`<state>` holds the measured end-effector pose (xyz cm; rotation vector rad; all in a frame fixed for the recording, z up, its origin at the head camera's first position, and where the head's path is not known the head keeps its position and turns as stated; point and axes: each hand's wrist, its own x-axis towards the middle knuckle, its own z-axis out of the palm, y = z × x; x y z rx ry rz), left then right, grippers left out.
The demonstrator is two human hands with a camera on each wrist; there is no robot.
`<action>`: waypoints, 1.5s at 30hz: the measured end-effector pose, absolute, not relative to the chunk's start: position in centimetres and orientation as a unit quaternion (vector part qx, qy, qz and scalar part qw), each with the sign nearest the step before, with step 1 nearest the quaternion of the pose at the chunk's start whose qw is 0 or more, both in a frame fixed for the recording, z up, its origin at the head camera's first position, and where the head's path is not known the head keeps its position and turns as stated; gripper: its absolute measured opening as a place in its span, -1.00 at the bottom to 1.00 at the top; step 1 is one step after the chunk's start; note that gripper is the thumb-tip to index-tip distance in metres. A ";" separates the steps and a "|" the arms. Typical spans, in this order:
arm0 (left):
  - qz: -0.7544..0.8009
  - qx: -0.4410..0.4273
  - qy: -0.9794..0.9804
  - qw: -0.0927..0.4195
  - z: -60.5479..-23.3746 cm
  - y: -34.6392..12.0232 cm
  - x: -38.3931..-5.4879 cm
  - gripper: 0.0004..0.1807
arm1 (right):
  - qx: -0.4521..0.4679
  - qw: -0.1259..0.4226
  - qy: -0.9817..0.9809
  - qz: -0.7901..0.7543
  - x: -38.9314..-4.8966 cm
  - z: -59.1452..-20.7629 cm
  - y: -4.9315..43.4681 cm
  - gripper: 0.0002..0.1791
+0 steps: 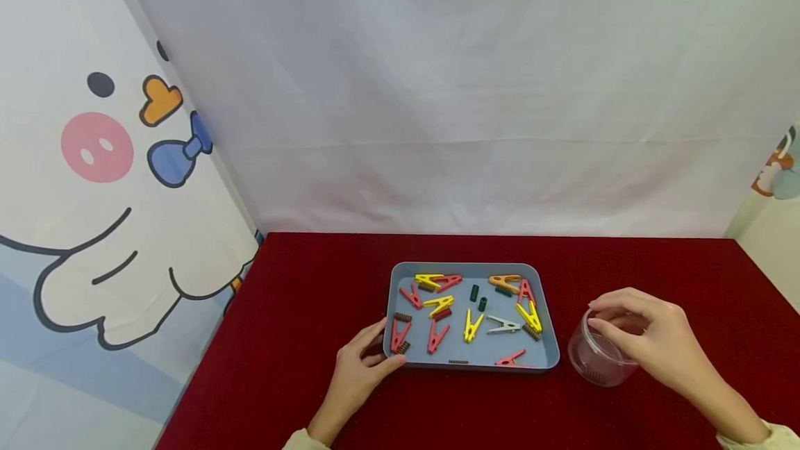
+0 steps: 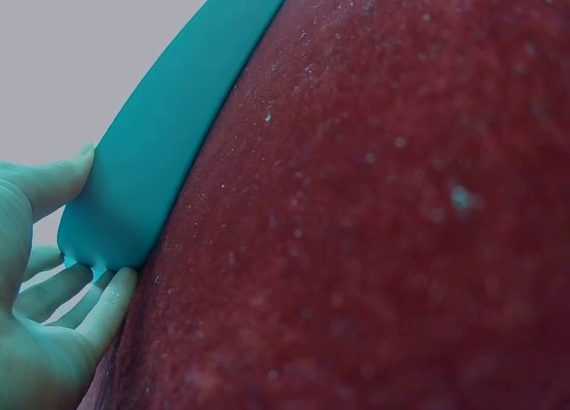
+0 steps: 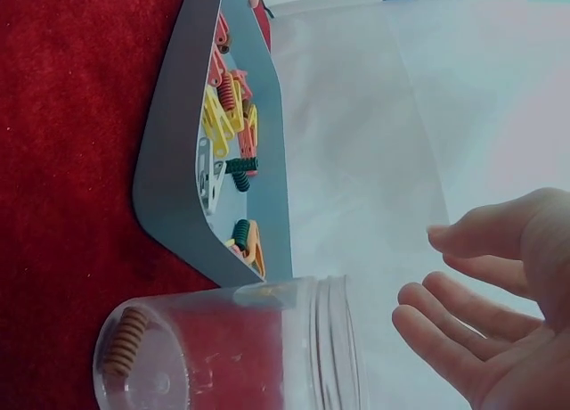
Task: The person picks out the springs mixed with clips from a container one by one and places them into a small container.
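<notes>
My left hand (image 1: 359, 370) holds the front-left corner of a shallow blue-grey tray (image 1: 545, 358). The thumb is against the wall (image 2: 147, 178) and the fingers wrap the corner. Inside lie red, yellow, orange and white clothespins, such as a yellow clothespin (image 1: 473, 326) and a white clothespin (image 1: 503, 325). Small ribbed coil-like pieces in brown, red and dark green lie among them. Over the mouth of a clear plastic jar (image 3: 240, 348) hovers my right hand (image 3: 508, 312), fingers spread apart with nothing between them. One brown ribbed piece (image 3: 127, 340) rests at the jar's bottom.
A dark red cloth (image 1: 312, 276) covers the table. The jar stands upright just right of the tray. White fabric (image 1: 469, 123) hangs behind the table, and a cartoon-printed sheet (image 1: 94, 228) hangs along the left side.
</notes>
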<state>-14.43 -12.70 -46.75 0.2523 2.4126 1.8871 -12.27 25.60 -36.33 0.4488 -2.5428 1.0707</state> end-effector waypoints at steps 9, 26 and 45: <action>0.625 0.084 0.776 0.028 -46.7 -12.8 -14.4 -0.26 | 0.172 0.178 -0.896 0.368 -13.1 -37.2 25.4 -0.64; 0.626 0.088 0.774 0.031 -46.9 -12.7 -14.4 -0.26 | 0.187 0.154 -0.905 0.350 -14.2 -37.9 23.4 -0.68; 0.630 0.088 0.770 0.035 -46.8 -12.7 -14.3 -0.26 | 0.202 0.083 -0.923 0.318 -15.6 -39.6 21.0 -0.72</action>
